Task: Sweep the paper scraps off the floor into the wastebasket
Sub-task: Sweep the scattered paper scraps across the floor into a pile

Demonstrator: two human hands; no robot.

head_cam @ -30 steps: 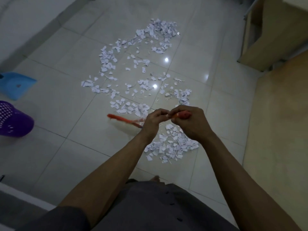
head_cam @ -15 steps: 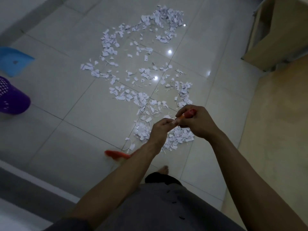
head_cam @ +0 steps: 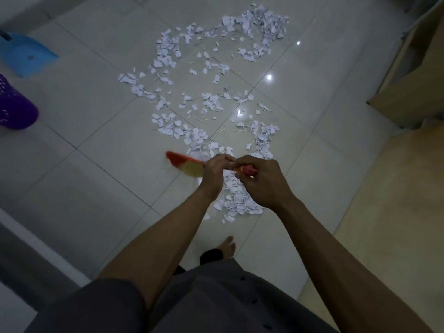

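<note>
Two-handed sweeping, left grip [head_cam: 217, 173] and right grip [head_cam: 262, 181] clenching orange bristle broom [head_cam: 185, 164], swung back up beside white paper scraps [head_cam: 194, 138], gathering unfinished.

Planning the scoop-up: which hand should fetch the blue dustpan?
Left, probably. The dustpan lies far left, nearer the left hand; the right hand grips the broom at its top and could hold it alone.

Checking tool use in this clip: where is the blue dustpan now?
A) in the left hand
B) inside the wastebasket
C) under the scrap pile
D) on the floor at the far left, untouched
D: the blue dustpan lies on the floor at the far left, beyond the purple wastebasket, while the left hand and right hand both grip the broom.
</note>
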